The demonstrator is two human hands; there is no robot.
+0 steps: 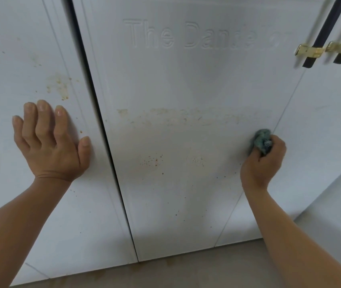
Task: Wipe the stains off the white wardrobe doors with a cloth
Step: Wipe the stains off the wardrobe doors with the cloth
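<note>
White wardrobe doors fill the view. The middle door (186, 84) carries embossed lettering, a band of brownish smears (186, 116) across its middle and orange-brown specks (153, 160) lower down. The left door (20, 48) has a patch of brown stains (59, 86). My left hand (49, 142) lies flat and open against the left door, fingers spread, just below that patch. My right hand (263, 161) is closed around a bunched blue-green cloth (260, 140), pressing it to the middle door's right edge, right of the smear band.
Two black bar handles with brass mounts (323, 48) hang at the upper right. A dark gap (95, 100) separates the left and middle doors. A further white panel (331, 132) stands to the right. Beige floor (186, 273) runs along the bottom.
</note>
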